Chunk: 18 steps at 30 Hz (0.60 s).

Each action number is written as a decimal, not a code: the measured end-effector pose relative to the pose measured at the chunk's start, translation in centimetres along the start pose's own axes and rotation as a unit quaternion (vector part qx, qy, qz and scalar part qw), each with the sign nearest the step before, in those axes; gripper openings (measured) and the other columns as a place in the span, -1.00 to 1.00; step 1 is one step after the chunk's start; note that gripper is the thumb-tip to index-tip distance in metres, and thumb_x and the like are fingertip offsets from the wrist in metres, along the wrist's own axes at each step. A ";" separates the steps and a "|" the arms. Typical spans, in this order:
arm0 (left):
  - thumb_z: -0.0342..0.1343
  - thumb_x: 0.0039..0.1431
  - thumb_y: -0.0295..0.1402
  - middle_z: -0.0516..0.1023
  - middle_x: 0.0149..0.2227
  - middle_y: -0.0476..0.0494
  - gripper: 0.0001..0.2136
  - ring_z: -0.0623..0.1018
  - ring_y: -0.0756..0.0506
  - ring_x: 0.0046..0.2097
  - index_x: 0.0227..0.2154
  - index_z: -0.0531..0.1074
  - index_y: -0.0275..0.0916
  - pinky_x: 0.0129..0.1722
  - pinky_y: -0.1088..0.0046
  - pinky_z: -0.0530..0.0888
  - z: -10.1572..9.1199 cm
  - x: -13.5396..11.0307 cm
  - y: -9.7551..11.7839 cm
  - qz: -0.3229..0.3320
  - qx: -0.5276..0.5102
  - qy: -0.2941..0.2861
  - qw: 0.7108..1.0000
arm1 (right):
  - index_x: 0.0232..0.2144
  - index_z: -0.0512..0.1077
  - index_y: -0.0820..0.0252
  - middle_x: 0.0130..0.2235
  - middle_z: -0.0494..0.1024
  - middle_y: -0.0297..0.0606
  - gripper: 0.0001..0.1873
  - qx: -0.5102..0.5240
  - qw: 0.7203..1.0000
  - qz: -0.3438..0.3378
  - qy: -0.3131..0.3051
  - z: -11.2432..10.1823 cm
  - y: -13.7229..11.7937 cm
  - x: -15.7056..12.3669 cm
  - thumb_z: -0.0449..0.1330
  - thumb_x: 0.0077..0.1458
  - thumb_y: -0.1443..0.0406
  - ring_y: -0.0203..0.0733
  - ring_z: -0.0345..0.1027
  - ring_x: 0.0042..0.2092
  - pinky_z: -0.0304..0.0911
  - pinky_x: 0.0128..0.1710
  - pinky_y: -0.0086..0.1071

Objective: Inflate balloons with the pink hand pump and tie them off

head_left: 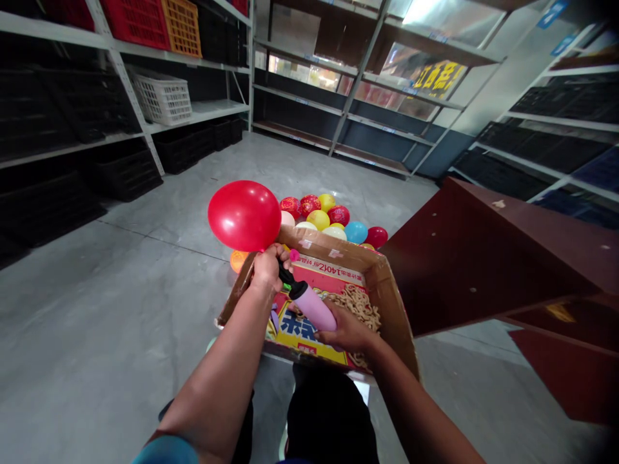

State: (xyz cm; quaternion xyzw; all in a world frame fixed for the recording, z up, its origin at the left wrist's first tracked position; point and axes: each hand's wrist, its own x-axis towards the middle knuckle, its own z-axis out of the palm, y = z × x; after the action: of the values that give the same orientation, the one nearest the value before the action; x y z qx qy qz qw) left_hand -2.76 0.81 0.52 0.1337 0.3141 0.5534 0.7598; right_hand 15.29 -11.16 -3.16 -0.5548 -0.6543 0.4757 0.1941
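A large, round, inflated red balloon (244, 216) stands off the far side of my left hand (271, 265). The fingers of that hand are closed around its neck, at the black nozzle end of a hand balloon pump. My right hand (349, 330) is wrapped around the lower end of the pump's pink barrel (316, 309). The pump slants over an open cardboard box (333, 242). Inside the box lie a tangle of beige balloons or cords (362, 306), whose kind I cannot tell, and small colored pieces by the left wall.
Several inflated balloons (319, 220) in red, yellow, white and blue lie on the floor behind the box. Dark red boards (488, 264) stand close on the right. Metal shelves with crates, including a white basket (162, 96), line the room.
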 end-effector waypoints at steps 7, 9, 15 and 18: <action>-0.08 -0.15 -0.55 0.06 -0.69 0.09 -0.82 0.14 0.06 -0.73 -0.61 0.02 -0.18 -0.74 0.52 0.19 -0.9 0.3 2.0 0.027 -0.020 -0.005 0.999 | 0.01 0.34 0.19 -0.13 0.49 -0.27 -0.39 -0.008 1.000 0.024 -0.014 -1.0 3.1 -3.1 0.28 -0.18 0.33 -0.12 0.35 -0.16 0.30 -0.15 -0.29; -0.09 -0.15 -0.56 0.07 -0.68 0.09 -0.83 0.15 0.06 -0.73 -0.61 0.02 -0.19 -0.74 0.52 0.19 -1.1 0.4 2.2 0.035 -0.020 -0.004 0.999 | 0.02 0.34 0.19 -0.13 0.50 -0.26 -0.38 -0.012 0.999 0.040 -0.010 -1.1 4.1 -3.9 0.28 -0.18 0.32 -0.13 0.36 -0.17 0.31 -0.17 -0.29; -0.09 -0.12 -0.56 0.05 -0.68 0.09 -0.82 0.14 0.07 -0.72 -0.61 0.02 -0.19 -0.73 0.54 0.17 -0.6 0.2 1.2 0.029 -0.020 0.000 0.999 | 0.08 0.29 0.17 -0.06 0.49 -0.20 -0.33 0.015 0.999 0.039 -0.018 -0.8 3.7 -3.6 0.29 -0.14 0.26 -0.06 0.37 -0.10 0.30 -0.08 -0.19; -0.09 -0.11 -0.55 0.07 -0.70 0.08 -0.82 0.16 0.07 -0.72 -0.63 0.03 -0.20 -0.72 0.55 0.17 -0.2 0.2 0.1 0.020 -0.001 0.000 1.000 | 0.11 0.26 0.17 -0.01 0.47 -0.19 -0.31 0.046 0.998 0.008 -0.030 -0.3 2.4 -1.9 0.28 -0.11 0.22 -0.05 0.37 -0.07 0.29 -0.04 -0.16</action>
State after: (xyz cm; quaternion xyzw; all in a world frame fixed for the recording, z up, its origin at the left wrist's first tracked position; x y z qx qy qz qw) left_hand -2.91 0.94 0.34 0.1392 0.3115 0.5683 0.7487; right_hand 17.45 -12.94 -4.47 -0.5360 -0.6328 0.5235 0.1958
